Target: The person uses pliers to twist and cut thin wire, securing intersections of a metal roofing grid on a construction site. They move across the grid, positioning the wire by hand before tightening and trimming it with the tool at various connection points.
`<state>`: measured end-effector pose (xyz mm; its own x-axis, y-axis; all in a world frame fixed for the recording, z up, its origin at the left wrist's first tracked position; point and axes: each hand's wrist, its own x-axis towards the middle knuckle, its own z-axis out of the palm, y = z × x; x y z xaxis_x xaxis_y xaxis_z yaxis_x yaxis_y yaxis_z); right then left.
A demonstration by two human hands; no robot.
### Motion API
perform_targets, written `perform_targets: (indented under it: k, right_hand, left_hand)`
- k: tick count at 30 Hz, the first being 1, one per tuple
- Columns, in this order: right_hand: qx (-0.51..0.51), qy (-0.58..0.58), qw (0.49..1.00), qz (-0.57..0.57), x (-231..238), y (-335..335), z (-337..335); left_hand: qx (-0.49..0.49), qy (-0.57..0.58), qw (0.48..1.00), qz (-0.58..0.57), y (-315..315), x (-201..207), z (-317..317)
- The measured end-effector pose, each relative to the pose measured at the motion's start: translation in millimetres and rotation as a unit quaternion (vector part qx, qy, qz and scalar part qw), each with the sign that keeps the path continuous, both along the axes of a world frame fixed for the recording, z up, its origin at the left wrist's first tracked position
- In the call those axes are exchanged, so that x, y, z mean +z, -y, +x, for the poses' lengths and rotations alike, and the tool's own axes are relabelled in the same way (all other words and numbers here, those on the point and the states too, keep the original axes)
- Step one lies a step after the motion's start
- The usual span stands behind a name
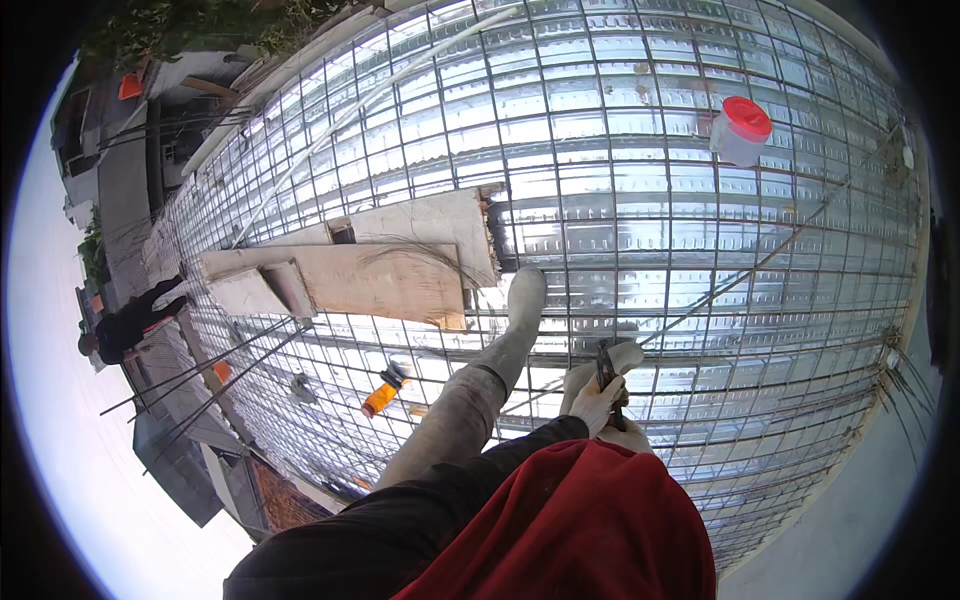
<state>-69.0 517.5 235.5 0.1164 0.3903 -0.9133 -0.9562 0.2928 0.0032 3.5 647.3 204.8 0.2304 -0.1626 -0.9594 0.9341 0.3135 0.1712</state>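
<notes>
One broad grid of steel bars (665,200) spreads over shiny ribbed sheeting (690,292). From my hands, flat wooden boards (370,285) lie on it at ten o'clock, my pale left boot (527,297) stands at eleven, a whitish tub (738,147) with a red lid is at one, and an orange bottle-shaped item (381,398) at nine. My left hand (598,400) grips a dark, pliers-like tool (604,366) above the bars; my right hand (628,437) is just beside it, at five o'clock, its grip too hidden to tell.

the left arm (490,475) enters at seven o'clock and slants toward two, ending in the left hand (596,402), fingers curled into a grip. at that hand's five o'clock, close by, the right hand (627,436) is partly hidden.
</notes>
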Motion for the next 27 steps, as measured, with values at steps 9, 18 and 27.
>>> perform_targets:
  k: [9,18,27]
  right_hand:
    - [0.098,0.099,0.984,0.107,252.2,-143.1,172.6]
    - [0.189,0.091,0.957,0.201,393.7,-187.3,261.4]
    - [0.438,0.081,0.88,0.163,441.7,-109.8,258.0]
  left_hand:
    - [-0.128,0.338,0.931,0.045,-184.1,203.4,77.8]
    - [0.126,0.388,0.913,-0.019,-242.7,420.3,145.0]
    - [0.397,0.545,0.638,-0.371,-207.2,363.6,27.8]
